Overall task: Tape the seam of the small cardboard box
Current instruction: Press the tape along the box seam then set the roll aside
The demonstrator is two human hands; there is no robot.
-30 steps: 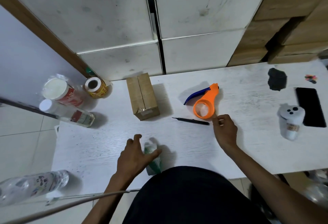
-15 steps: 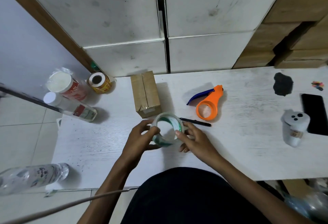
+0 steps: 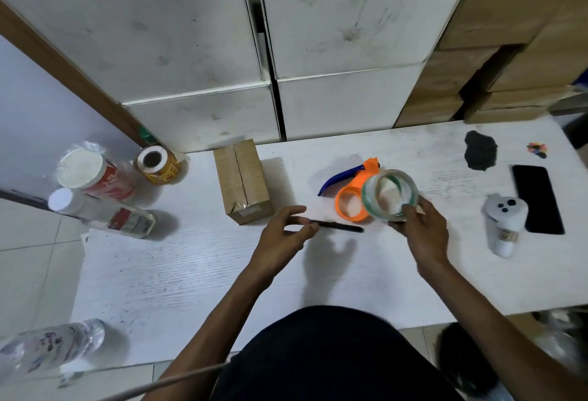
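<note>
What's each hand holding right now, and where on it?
The right hand grips the clear tape roll by its lower outer rim. The left hand holds nothing.

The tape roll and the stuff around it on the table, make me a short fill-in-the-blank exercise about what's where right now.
1. The clear tape roll is held in the person's ____ hand.
2. The tape dispenser behind the roll has a blue handle and an ____ body.
3. The small cardboard box lies on the white table, with ____ hand touching it.
4. The thin black pen lies on the table between the two ____.

Missing words: right; orange; neither; hands
</note>
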